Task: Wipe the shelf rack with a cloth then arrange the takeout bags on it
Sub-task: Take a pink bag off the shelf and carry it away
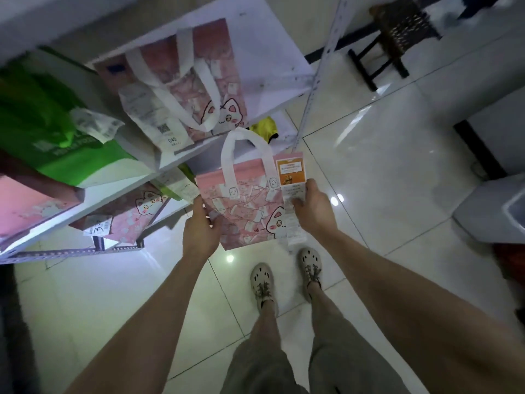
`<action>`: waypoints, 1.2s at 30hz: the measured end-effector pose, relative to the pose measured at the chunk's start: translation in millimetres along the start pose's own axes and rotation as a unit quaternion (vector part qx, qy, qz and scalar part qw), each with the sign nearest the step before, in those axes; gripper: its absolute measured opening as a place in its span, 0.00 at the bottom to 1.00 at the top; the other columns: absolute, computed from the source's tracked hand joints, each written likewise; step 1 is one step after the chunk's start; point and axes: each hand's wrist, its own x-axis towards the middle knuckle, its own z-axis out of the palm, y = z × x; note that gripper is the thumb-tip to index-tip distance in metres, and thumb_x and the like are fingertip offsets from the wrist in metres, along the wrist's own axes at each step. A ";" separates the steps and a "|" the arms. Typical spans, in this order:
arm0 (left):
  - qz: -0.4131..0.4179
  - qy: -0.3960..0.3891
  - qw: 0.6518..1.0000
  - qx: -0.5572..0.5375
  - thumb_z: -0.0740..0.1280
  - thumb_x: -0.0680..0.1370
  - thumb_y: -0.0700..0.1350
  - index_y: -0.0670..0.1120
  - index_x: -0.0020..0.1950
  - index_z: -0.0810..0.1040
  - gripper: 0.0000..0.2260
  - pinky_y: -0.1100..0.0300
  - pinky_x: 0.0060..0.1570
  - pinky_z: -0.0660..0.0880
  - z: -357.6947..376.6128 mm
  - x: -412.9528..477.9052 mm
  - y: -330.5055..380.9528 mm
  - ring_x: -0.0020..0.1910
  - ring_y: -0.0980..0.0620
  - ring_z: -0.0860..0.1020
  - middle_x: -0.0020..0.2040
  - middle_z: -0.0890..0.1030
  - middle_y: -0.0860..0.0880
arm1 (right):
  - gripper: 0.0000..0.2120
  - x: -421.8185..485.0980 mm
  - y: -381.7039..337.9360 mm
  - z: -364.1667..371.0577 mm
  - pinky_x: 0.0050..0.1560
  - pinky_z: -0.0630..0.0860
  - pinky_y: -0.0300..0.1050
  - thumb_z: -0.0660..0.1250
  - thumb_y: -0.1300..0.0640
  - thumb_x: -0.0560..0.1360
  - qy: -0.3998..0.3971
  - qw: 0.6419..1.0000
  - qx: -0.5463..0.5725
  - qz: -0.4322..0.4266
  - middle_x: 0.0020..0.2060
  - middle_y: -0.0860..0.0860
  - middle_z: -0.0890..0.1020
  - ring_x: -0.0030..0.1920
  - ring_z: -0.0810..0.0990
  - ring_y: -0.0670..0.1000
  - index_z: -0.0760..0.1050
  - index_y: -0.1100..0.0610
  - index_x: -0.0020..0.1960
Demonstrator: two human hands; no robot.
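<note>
The pink cat-print bag is held above the floor just beside the shelf rack. The left hand grips its left edge and the right hand clamps its right edge and receipt. A second pink bag and a green bag fill the shelves, with a yellow cloth behind.

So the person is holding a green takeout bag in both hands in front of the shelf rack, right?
No. The bag in the left hand and right hand is the pink cat-print takeout bag, in front of the shelf rack; the green takeout bag sits on a shelf. The head view shows it.
</note>
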 end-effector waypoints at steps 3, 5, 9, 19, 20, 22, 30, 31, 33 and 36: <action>0.039 -0.019 0.999 0.018 0.67 0.83 0.41 0.53 0.73 0.65 0.21 0.53 0.43 0.77 -5.9 -5.1 43.4 0.47 0.46 0.84 0.56 0.85 0.52 | 0.09 -25.2 2.6 -33.3 0.42 0.84 0.59 0.63 0.58 0.81 0.041 0.998 0.023 0.030 0.49 0.53 0.84 0.43 0.84 0.57 0.68 0.55 0.59; 0.063 -0.033 0.997 0.035 0.68 0.83 0.41 0.53 0.74 0.66 0.22 0.52 0.45 0.77 -4.2 -2.2 75.5 0.46 0.46 0.82 0.55 0.84 0.53 | 0.09 -38.8 6.8 -58.1 0.40 0.80 0.54 0.63 0.59 0.81 0.070 0.995 0.040 0.058 0.50 0.53 0.83 0.43 0.81 0.57 0.69 0.56 0.61; 0.129 -0.082 0.986 0.073 0.68 0.82 0.44 0.56 0.73 0.66 0.22 0.46 0.45 0.81 13.9 9.4 145.3 0.48 0.45 0.84 0.54 0.85 0.52 | 0.08 -56.4 31.6 -113.2 0.41 0.74 0.48 0.63 0.59 0.81 0.123 0.983 0.074 0.114 0.48 0.51 0.81 0.43 0.79 0.55 0.69 0.55 0.60; 0.310 -0.146 0.936 0.076 0.75 0.75 0.57 0.54 0.71 0.66 0.28 0.43 0.52 0.83 118.0 -11.5 385.3 0.54 0.43 0.85 0.58 0.86 0.51 | 0.09 -74.6 127.7 -302.2 0.47 0.86 0.57 0.68 0.50 0.81 0.304 0.928 0.162 0.144 0.51 0.45 0.84 0.47 0.85 0.52 0.72 0.48 0.60; 0.330 -0.144 0.930 0.075 0.78 0.73 0.59 0.54 0.71 0.66 0.32 0.44 0.53 0.82 129.4 -16.9 410.6 0.56 0.44 0.85 0.60 0.85 0.51 | 0.10 -76.7 136.8 -323.6 0.47 0.85 0.56 0.68 0.49 0.81 0.322 0.921 0.169 0.140 0.50 0.45 0.84 0.47 0.85 0.51 0.72 0.47 0.60; 0.365 -0.131 0.919 0.075 0.81 0.70 0.59 0.53 0.73 0.65 0.38 0.43 0.55 0.82 151.0 -29.9 460.0 0.58 0.43 0.84 0.62 0.85 0.50 | 0.13 -81.2 151.6 -365.2 0.47 0.83 0.51 0.72 0.47 0.79 0.346 0.910 0.191 0.126 0.52 0.44 0.83 0.48 0.84 0.49 0.70 0.47 0.59; 0.472 -0.091 0.876 0.040 0.78 0.77 0.50 0.50 0.72 0.67 0.30 0.42 0.53 0.84 218.3 -73.6 631.0 0.55 0.42 0.85 0.57 0.85 0.47 | 0.16 -98.0 199.5 -510.6 0.49 0.87 0.54 0.75 0.51 0.78 0.470 0.858 0.169 0.118 0.55 0.48 0.85 0.51 0.86 0.52 0.70 0.49 0.59; 0.489 -0.087 0.867 0.039 0.76 0.78 0.47 0.49 0.73 0.67 0.28 0.42 0.53 0.84 224.8 -75.4 651.4 0.55 0.42 0.85 0.57 0.85 0.46 | 0.16 -98.9 203.3 -527.6 0.49 0.87 0.55 0.75 0.51 0.78 0.483 0.852 0.166 0.118 0.55 0.48 0.85 0.52 0.86 0.52 0.70 0.49 0.59; 0.519 -0.087 0.850 0.027 0.73 0.79 0.42 0.49 0.77 0.65 0.28 0.45 0.55 0.83 237.6 -78.2 693.0 0.54 0.45 0.84 0.58 0.84 0.46 | 0.17 -96.4 211.8 -560.3 0.49 0.87 0.57 0.75 0.53 0.78 0.513 0.835 0.167 0.109 0.55 0.48 0.85 0.52 0.86 0.52 0.69 0.49 0.59; 0.564 -0.098 0.820 -0.009 0.71 0.81 0.41 0.55 0.81 0.60 0.33 0.46 0.56 0.84 260.7 -72.5 755.3 0.55 0.50 0.83 0.61 0.83 0.50 | 0.19 -85.5 223.7 -610.0 0.49 0.86 0.59 0.74 0.55 0.78 0.553 0.812 0.164 0.095 0.55 0.48 0.84 0.52 0.86 0.52 0.67 0.50 0.62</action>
